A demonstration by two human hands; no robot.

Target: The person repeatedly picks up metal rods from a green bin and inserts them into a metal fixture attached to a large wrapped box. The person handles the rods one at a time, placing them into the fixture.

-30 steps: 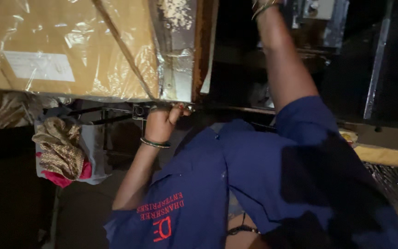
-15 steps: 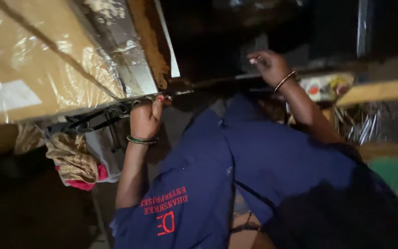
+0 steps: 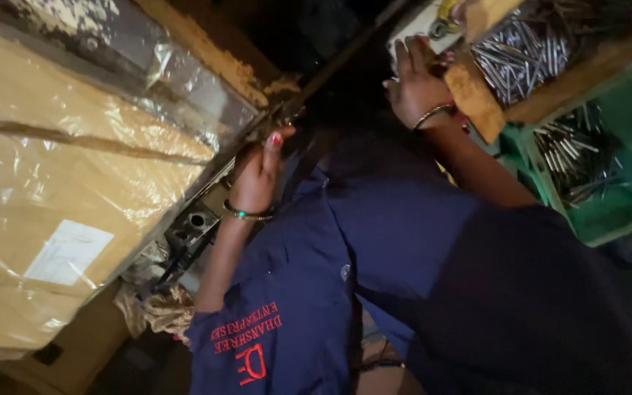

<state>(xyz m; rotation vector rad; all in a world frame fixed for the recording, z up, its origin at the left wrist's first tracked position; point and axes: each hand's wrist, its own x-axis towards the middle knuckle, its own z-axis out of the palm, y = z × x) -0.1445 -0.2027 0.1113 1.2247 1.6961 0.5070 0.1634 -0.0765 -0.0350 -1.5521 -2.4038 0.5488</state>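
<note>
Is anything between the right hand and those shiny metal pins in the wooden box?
Nothing visible blocks it. The right hand rests at the corner of the wooden box, with the metal pins just past its fingers, uncovered.

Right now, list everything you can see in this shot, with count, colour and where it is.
Wrapped cardboard boxes: at least two, tan under clear plastic, left side.
Metal frame: one, grey, running diagonally beside the boxes.
Metal pins: many, silver, in a wooden tray top right.
Green crate: one, right edge, holding more silver pins.
Cloth bundle: one, pale patterned, lower left.
Blue work shirt: one, navy with red print, centre.
Left hand: bangle on wrist, gripping the frame edge.
Right hand: bangle on wrist, fingers spread beside the wooden tray.
</note>
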